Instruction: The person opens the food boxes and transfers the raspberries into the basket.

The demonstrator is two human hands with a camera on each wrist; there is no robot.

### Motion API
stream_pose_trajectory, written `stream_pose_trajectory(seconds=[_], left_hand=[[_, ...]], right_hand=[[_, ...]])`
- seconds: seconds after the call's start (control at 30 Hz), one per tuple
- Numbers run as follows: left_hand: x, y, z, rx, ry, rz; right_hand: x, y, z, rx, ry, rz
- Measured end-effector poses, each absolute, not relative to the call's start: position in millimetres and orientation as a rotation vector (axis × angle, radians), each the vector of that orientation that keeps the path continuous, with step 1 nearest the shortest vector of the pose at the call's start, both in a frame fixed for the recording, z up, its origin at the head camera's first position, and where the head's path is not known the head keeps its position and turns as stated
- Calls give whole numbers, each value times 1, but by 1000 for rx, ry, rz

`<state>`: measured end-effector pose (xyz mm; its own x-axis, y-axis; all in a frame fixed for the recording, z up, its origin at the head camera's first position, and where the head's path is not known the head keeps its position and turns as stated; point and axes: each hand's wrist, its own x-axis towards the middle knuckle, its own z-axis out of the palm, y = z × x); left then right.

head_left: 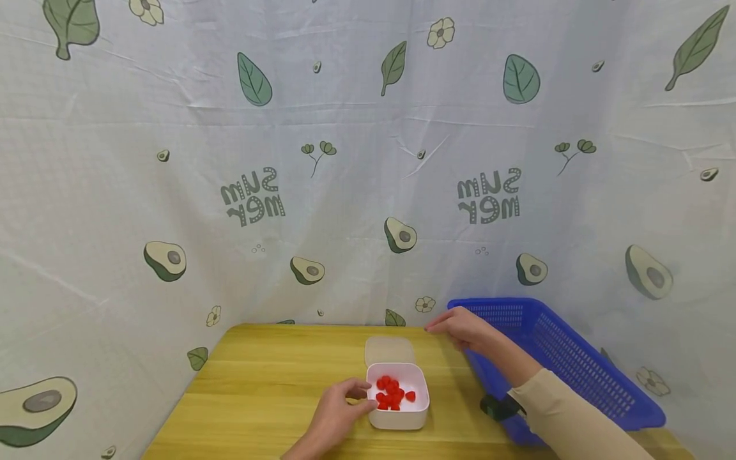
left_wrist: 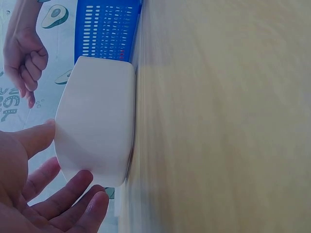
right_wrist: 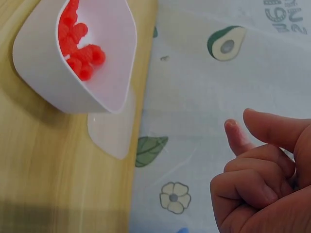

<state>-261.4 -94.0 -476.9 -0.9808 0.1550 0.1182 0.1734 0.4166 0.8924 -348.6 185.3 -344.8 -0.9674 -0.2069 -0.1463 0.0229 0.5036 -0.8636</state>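
Observation:
A white square box with rounded corners stands on the table, holding several red raspberries. My left hand is at the box's left side, thumb and fingers spread, fingertips touching its rim and wall. In the left wrist view the box's pale wall hides the raspberries. Above the table, behind and right of the box, hovers my right hand, near the basket's left rim. Its lower fingers curl in; the index finger and thumb stick out slightly apart, nothing visible between them.
A flat translucent lid lies just behind the box. At the right stands a blue perforated basket, with a small red spot showing through its holes. A printed curtain hangs behind the yellow wood-grain table.

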Motion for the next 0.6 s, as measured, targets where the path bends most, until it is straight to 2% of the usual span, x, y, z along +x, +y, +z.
stream_pose_trajectory(seconds=[0.33, 0.6], left_hand=[[-263, -95, -478, -326, -2621, -1641], [-263, -95, -477, -311, -2629, -1678]], right_hand=[[-344, 164, -363, -239, 2398, -1505], [-340, 148, -376, -201, 2381, -1497]])
